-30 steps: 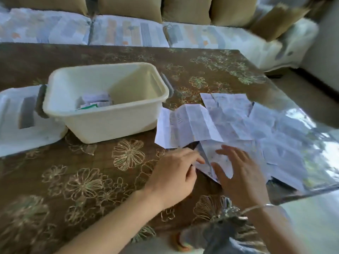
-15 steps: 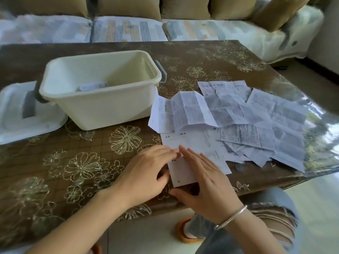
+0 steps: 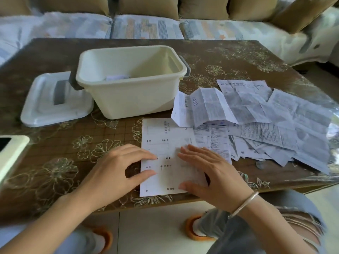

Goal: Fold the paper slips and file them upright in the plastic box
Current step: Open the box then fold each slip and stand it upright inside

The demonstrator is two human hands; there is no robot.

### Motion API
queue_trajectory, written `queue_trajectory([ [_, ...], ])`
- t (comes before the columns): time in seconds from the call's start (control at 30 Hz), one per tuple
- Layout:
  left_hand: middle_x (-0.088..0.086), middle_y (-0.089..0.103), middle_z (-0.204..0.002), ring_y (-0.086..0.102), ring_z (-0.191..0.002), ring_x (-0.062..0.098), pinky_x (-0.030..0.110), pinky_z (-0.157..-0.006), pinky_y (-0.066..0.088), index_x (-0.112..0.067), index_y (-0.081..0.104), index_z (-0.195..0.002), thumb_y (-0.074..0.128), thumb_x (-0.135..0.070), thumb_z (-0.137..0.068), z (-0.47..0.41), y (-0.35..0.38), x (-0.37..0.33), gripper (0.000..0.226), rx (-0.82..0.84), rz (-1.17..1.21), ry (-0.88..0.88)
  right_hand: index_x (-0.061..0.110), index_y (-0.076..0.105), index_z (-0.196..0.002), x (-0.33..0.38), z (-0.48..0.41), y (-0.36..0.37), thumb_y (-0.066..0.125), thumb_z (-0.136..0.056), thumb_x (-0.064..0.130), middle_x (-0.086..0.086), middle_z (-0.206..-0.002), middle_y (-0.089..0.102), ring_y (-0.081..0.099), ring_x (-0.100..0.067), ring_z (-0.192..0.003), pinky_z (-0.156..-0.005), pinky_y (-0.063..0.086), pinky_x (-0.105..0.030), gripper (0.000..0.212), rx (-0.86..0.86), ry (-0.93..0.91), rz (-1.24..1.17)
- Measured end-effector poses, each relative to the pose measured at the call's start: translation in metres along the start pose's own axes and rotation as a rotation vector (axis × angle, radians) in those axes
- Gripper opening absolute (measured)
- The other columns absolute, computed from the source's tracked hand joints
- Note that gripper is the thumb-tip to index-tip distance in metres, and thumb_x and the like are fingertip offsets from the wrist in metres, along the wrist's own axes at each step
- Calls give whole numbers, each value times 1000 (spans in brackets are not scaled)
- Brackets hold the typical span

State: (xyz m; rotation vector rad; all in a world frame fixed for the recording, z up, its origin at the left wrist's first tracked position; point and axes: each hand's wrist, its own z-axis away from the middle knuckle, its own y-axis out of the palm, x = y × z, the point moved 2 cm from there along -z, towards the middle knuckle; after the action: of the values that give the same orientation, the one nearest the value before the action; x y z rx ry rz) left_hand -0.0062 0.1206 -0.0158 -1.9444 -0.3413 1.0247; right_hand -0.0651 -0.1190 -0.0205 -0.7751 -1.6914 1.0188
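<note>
Head view: both hands lie on a white printed paper sheet (image 3: 165, 140) spread flat at the near edge of the brown flower-patterned table (image 3: 55, 162). I see the left hand (image 3: 117, 169) with fingers loosely curved and spread. Its fingertips and thumb touch the sheet's left margin, and it grips nothing. The right hand (image 3: 211, 173), a silver bangle (image 3: 244, 204) on its wrist, rests palm down on the sheet's right half, fingers straight and close together.

The sheet's upper right corner lies under a loose heap of creased white paper slips (image 3: 266, 121) that fans across the table's right side. The cream rectangular plastic box (image 3: 135, 99) stands open just behind the sheet and left of the heap, with dark grey handles at its ends. Low inside it I make out the tops of a few white folded slips (image 3: 117, 77); whether they stand upright I cannot tell.

A white lid with a grey strip (image 3: 55, 110) lies flat on the table at the box's left end. A white-framed object with a dark face (image 3: 11, 154) enters at the left edge. Beyond the table runs a sofa with patterned covers and tan cushions (image 3: 146, 26). Below the table edge I see pale ripped jeans (image 3: 256, 235) and orange-rimmed slippers (image 3: 194, 233).
</note>
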Motion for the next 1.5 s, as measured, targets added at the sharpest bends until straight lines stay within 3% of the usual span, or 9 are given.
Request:
queue_trajectory([
  [0.17, -30, 41, -143, 26, -136, -11, 27, -113, 20, -42, 55, -133, 48, -86, -69, 1, 3, 8, 78, 75, -40, -54, 29, 59, -129, 8, -10, 13, 50, -82, 64, 13, -138, 53, 41, -4, -134, -114, 31, -35, 60, -90, -33, -19],
  [0.3, -31, 40, -144, 23, -138, -13, 13, -115, 6, -43, 55, -132, 49, -83, -72, 6, 10, 12, 72, 61, -51, -54, 29, 68, -118, 10, -11, 18, 51, -83, 62, 14, -130, 60, 46, -1, -130, -111, 36, -34, 51, -167, -7, -32],
  [0.5, -26, 55, -133, 37, -133, -11, 17, -113, 19, -41, 68, -115, 51, -75, -76, 6, 10, 10, 55, -58, 25, -49, 28, 71, -108, 11, -16, 15, 61, -79, 57, 16, -122, 64, 54, -2, -122, -97, 49, -43, 42, -213, 0, -101],
  [0.67, -25, 61, -126, 43, -129, -10, 29, -111, 31, -38, 74, -106, 56, -69, -78, 8, 10, 11, 46, -97, 73, -57, 34, 53, -133, 10, -15, 6, 58, -67, 80, 20, -141, 47, 38, 0, -134, -109, 34, -34, 80, -11, -58, -63],
  [0.77, -24, 65, -118, 51, -121, -8, 37, -108, 40, -34, 75, -104, 53, -63, -85, 2, 9, 12, 41, -120, 139, -63, 33, 55, -130, 9, -16, 4, 61, -70, 73, 20, -134, 54, 46, 0, -127, -104, 43, -33, 72, -47, -43, -61],
  [0.97, -14, 70, -107, 63, -104, -5, 15, -86, 49, -18, 72, -105, 19, -69, -94, -14, -4, 14, 74, -241, 460, -190, 35, 54, -123, 8, -43, -8, 60, -77, 58, 24, -100, 63, 62, -1, -87, -79, 55, -29, 53, -184, 156, -119],
  [1.17, -18, 34, -151, 24, -138, -2, 27, -113, 17, -34, 47, -140, 43, -89, -64, -33, -6, 21, 94, 64, -113, -212, 31, 28, -146, 16, -74, -12, 67, -78, 54, 10, -135, 48, 44, -11, -123, -96, 43, -28, 81, 107, 58, 183],
  [1.3, -15, 1, -161, -6, -145, -5, 24, -116, -8, -32, 22, -153, 29, -94, -60, -37, -1, 28, 112, 211, -199, -159, 35, 18, -150, 13, -81, -17, 55, -84, 61, 12, -152, 33, 26, -8, -139, -111, 25, -30, 80, 282, 90, 250],
  [1.5, -7, 48, -146, 42, -135, 6, 29, -118, 14, -25, 53, -137, 39, -87, -65, -32, -7, 15, 96, 67, -285, -83, 24, 51, -136, 10, -68, -10, 70, -74, 55, 5, -124, 64, 54, -20, -122, -100, 41, -39, 72, 48, 22, 222],
])
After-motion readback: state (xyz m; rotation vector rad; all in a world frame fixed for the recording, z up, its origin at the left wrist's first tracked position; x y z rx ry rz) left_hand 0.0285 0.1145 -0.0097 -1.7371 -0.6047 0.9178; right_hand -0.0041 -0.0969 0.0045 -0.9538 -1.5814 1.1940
